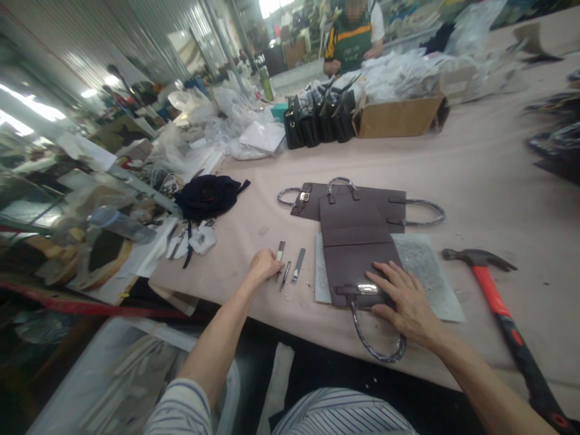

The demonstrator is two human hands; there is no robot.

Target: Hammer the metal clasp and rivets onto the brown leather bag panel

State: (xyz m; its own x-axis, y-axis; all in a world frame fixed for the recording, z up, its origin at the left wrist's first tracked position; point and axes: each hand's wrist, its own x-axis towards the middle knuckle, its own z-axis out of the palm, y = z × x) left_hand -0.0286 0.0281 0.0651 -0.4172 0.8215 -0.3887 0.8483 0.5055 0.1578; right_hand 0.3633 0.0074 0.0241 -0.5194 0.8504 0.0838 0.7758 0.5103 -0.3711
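Observation:
My left hand [265,266] is closed, its fingers at a slim flat metal tool [281,249] lying on the table. Just right of it lie a thin pointed metal tool [285,276] and a flat metal blade [298,264]. My right hand [405,299] rests spread on a dark brown leather bag panel [353,257], beside its silver clasp [367,289]. The panel has a plastic-wrapped handle at each end and lies partly over a grey stone slab [428,275]. Behind it, a second brown bag panel [308,205] lies crosswise, partly covered.
A claw hammer [492,290] with a red and black handle lies at right. Dark bags [319,118] and a cardboard box [399,118] stand at the back, with a person [356,45] behind. A dark cloth bundle [208,196] lies near the table's left edge.

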